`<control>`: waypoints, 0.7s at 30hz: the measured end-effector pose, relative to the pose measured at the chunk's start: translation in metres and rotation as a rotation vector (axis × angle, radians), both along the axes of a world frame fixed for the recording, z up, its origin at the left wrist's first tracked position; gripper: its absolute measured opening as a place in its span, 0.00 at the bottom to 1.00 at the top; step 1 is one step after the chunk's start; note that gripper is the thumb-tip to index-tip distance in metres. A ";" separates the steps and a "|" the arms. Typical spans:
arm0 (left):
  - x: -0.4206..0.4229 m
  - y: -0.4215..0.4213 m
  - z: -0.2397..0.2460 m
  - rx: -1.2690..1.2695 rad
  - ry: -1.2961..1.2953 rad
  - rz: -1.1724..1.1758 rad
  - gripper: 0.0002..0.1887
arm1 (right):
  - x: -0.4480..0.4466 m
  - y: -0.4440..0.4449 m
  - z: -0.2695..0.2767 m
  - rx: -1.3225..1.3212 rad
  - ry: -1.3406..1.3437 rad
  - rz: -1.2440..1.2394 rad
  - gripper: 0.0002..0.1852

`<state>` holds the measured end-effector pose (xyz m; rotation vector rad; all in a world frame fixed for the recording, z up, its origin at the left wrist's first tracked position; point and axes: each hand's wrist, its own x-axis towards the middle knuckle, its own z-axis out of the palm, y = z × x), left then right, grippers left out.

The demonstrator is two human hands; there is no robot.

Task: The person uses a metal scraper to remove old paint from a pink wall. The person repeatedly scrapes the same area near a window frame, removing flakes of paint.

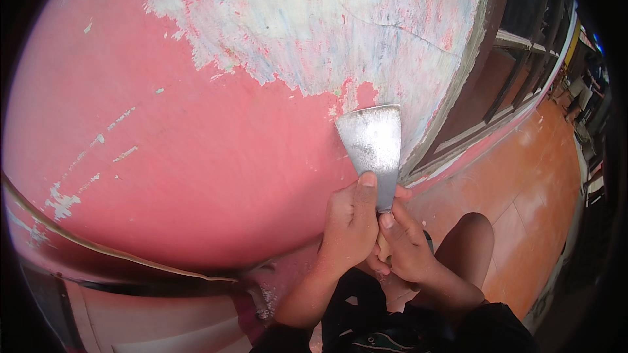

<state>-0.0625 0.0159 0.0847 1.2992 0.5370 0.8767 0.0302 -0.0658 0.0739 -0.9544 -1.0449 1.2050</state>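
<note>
A metal paint scraper [375, 144] with a wide flat blade lies over the lower edge of a bare patch on the pink painted wall [235, 157]. My left hand [354, 220] is closed around it, thumb on the base of the blade. Just to its right, my right hand [405, 242] grips the scraper's pale handle, its thumb near the neck. Above the blade, the wall shows scraped whitish plaster [304, 24] with pink and bluish streaks and a thin crack. Whether the blade edge touches the wall, I cannot tell.
A dark-framed window [495, 73] borders the wall at the right. Below it spreads an orange tiled floor [515, 206], beside my bent knee. A thin cable [122, 255] runs along the wall's lower left. Pale flakes [266, 304] lie near my left forearm. People are faintly visible far right.
</note>
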 end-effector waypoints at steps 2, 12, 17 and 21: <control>-0.009 0.004 0.018 -0.072 0.066 -0.053 0.31 | 0.000 0.001 0.003 -0.042 0.067 0.013 0.13; 0.000 0.002 0.011 0.062 -0.007 0.049 0.32 | 0.005 0.004 0.007 -0.046 0.100 0.059 0.13; 0.002 -0.002 0.004 0.087 -0.038 0.047 0.32 | -0.003 0.000 0.005 -0.012 0.063 0.004 0.14; -0.004 0.005 0.025 0.034 0.056 0.006 0.32 | 0.002 0.008 0.014 -0.025 0.089 0.036 0.24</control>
